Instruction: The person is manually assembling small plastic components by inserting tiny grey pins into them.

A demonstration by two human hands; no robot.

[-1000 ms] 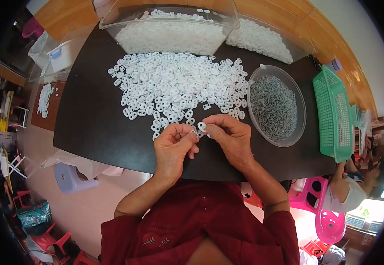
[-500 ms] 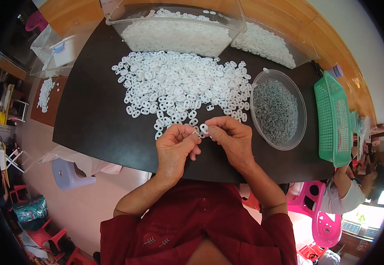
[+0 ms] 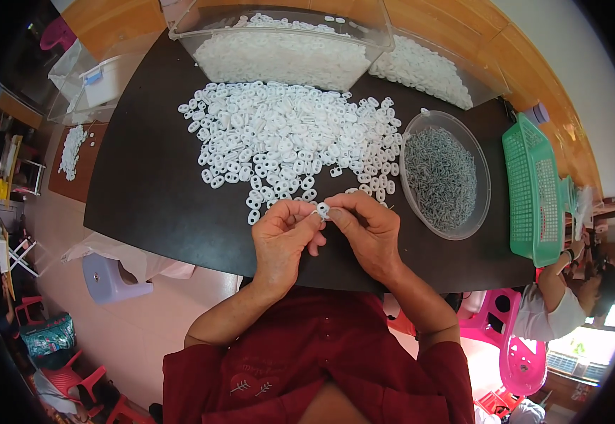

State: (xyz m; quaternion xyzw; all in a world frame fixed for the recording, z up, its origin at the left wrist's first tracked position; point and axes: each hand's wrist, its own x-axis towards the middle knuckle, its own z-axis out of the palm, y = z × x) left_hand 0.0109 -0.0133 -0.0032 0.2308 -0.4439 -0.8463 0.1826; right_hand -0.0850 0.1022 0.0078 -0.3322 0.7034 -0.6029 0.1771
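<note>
Just above the table's near edge, a small white plastic piece [image 3: 323, 209] with a hole is pinched between the fingertips of my left hand [image 3: 285, 237] and my right hand [image 3: 369, 230]. Both hands are closed, thumbs against index fingers; the fingertips partly hide the piece. Past them spreads a heap of white oval two-hole plastic pieces [image 3: 279, 131], a few lying close by my left fingers. To the right, a round clear tub [image 3: 487, 185] holds a mass of small grey metal screws [image 3: 440, 177].
At the back stand a large clear bin [image 3: 286, 32] and another clear container [image 3: 501, 85], both with white pieces. A green plastic basket [image 3: 533, 191] is at the right edge of the dark table [image 3: 159, 184]. Beyond it another person [image 3: 554, 304] sits by a pink chair [image 3: 491, 318].
My right hand has shifted slightly left, and the white piece in its fingertips now meets my left fingertips. The left hand has moved only a little.
</note>
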